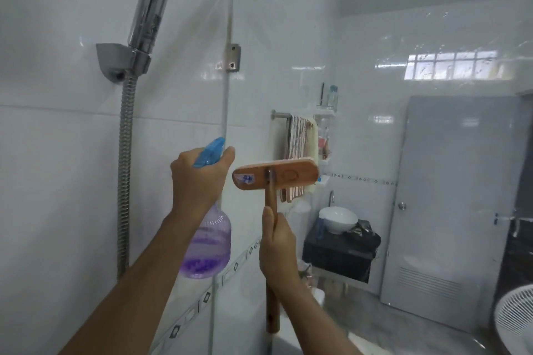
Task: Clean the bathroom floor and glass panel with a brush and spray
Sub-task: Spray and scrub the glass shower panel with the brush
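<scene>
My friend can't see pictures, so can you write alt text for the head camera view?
A person's left hand holds a purple spray bottle while the right hand grips a wooden brush raised in front of a glass panel in a white-tiled bathroom.

Your forearms reach forward and up; your left hand (199,179) grips the spray bottle (206,245), your right hand (278,248) wraps the brush (277,174) handle, thumb upward

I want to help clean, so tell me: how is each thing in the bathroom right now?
Spray bottle: held in left hand, part full of purple liquid.
Brush: gripped by right hand, head up.
Shower head: parked in wall holder.
Towel: hanging on its bar.
Door: shut.
Glass panel: speckled with droplets.
</scene>
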Tool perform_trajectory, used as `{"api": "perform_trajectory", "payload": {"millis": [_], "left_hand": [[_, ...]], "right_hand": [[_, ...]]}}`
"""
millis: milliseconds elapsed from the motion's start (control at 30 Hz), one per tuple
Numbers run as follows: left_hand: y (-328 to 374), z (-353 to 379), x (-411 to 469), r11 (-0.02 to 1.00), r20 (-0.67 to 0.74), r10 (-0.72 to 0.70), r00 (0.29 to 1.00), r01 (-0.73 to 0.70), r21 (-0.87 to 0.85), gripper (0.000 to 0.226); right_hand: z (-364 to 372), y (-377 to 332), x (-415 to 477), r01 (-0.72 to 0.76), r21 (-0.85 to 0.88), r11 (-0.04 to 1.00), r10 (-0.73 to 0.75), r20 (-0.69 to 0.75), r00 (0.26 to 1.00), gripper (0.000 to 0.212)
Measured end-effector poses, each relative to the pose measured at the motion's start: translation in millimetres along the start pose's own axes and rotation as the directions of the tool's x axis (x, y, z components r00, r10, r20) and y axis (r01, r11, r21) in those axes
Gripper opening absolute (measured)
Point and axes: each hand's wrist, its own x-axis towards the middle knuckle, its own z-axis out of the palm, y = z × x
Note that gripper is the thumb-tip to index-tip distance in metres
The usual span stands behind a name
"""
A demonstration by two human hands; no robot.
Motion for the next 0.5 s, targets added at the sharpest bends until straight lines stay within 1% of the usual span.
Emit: {"api": "perform_trajectory", "payload": {"millis": [67, 133, 200, 267, 333, 400, 500], "left_hand": [[4, 4, 0, 1.000, 0.003, -0.005, 1.000, 0.005, -0.018, 0.040], [9, 9, -1, 0.999, 0.016, -0.015, 1.000, 0.015, -0.045, 0.038], [12, 13, -3, 0.998, 0.019, -0.019, 1.000, 0.020, -0.063, 0.038], [15, 17, -4, 0.997, 0.015, -0.013, 1.000, 0.014, -0.077, 0.037], [19, 22, -8, 0.997, 0.023, -0.004, 1.000, 0.005, -0.077, 0.034], [21, 23, -11, 0.997, 0.038, 0.004, 0.999, -0.001, -0.080, 0.033], [19, 18, -15, 0.995, 0.054, -0.017, 0.998, 0.022, -0.094, 0.040]], "right_hand": [[-21, -41, 28, 0.086, 0.050, 0.995, -0.083, -0.064, 0.995, 0.048], [-49, -96, 65, 0.164, 0.068, 0.984, -0.154, -0.133, 0.979, 0.048], [-73, -144, 95, 0.145, 0.116, 0.983, -0.132, -0.119, 0.984, 0.047], [-83, -164, 103, 0.104, 0.191, 0.976, -0.090, -0.079, 0.993, 0.047], [-80, -148, 89, 0.090, 0.147, 0.985, -0.077, -0.094, 0.993, 0.046], [-69, -103, 54, 0.076, 0.092, 0.993, -0.065, -0.115, 0.991, 0.043], [-57, -19, -4, -0.009, 0.032, 0.999, 0.010, -0.011, 1.000, 0.037]]}}
